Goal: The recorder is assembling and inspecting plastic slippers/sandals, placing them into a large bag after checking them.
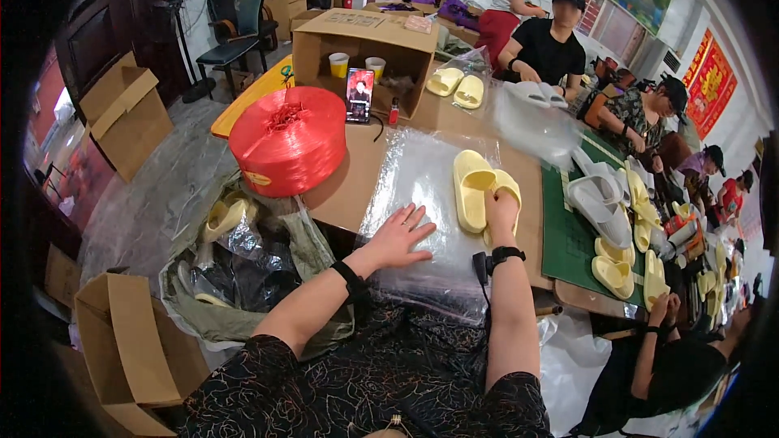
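My left hand (399, 237) lies with fingers spread on a stack of clear plastic bags (406, 170) on the table in front of me. Just right of it, a pair of pale yellow slippers rests on the bags' right part, toes pointing away. My right hand (502, 215) is closed on the right slipper (510, 183), its fingers reaching in under the strap and partly hidden. The left slipper (470, 182) lies close against it, apart from my left hand.
A big roll of red plastic twine (288, 142) sits at the table's left, beside a propped phone (360, 96) and an open cardboard box (357, 32). On the right, a green mat (560, 227) bears grey slippers (600, 203); co-workers sit beyond. A sack of slippers (182, 300) stands lower left.
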